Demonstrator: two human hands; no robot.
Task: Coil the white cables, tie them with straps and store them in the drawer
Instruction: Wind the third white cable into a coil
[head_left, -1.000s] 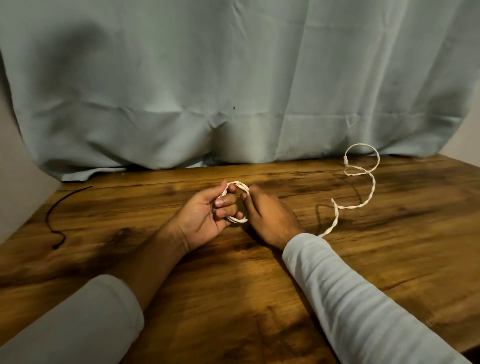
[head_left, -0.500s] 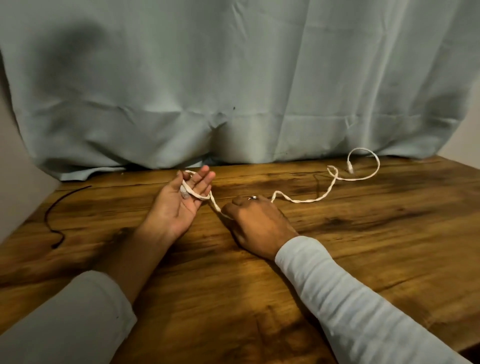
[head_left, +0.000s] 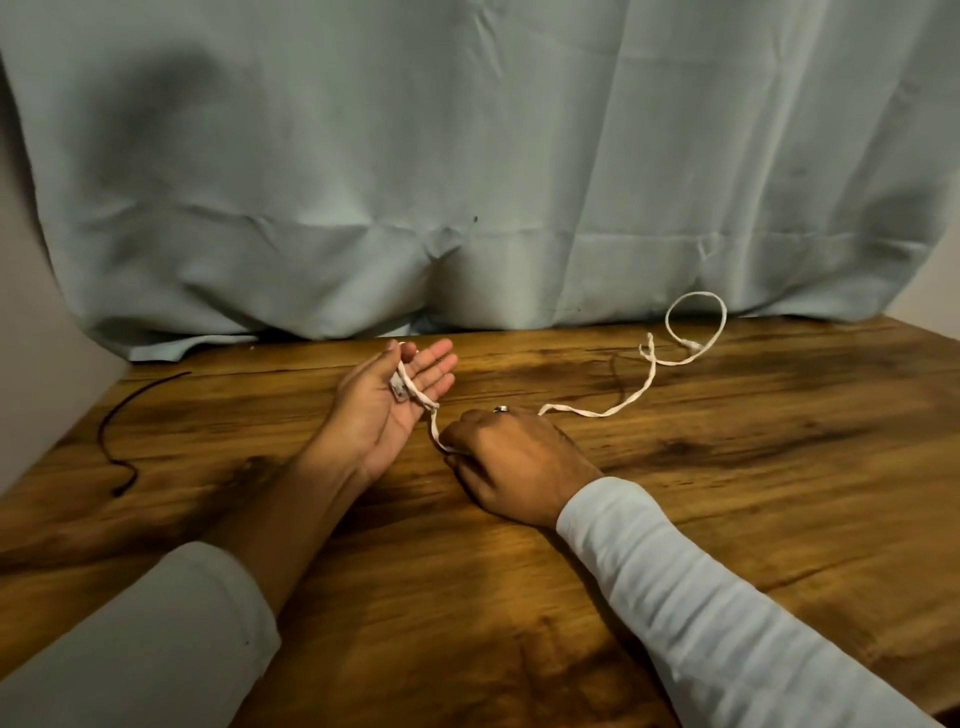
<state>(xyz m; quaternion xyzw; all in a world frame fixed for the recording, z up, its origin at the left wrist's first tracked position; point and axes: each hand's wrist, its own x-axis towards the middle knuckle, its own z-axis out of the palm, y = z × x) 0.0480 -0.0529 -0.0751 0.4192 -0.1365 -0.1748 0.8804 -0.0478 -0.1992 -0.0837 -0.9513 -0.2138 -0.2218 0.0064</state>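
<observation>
wooden table: white cable draped over flat, released left hand; right hand pinches it.

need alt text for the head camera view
A left hand, palm up with straight fingers, carries one end of a white cable while the right hand pinches it close by, over a wooden table. The cable's free end trails right into a loose loop near a pale cloth backdrop; a thin black cord lies far left.

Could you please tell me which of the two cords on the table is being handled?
The white cable: it crosses the open left grip and is pinched in the right grip. The thin black cord lies untouched, far to the left.
</observation>
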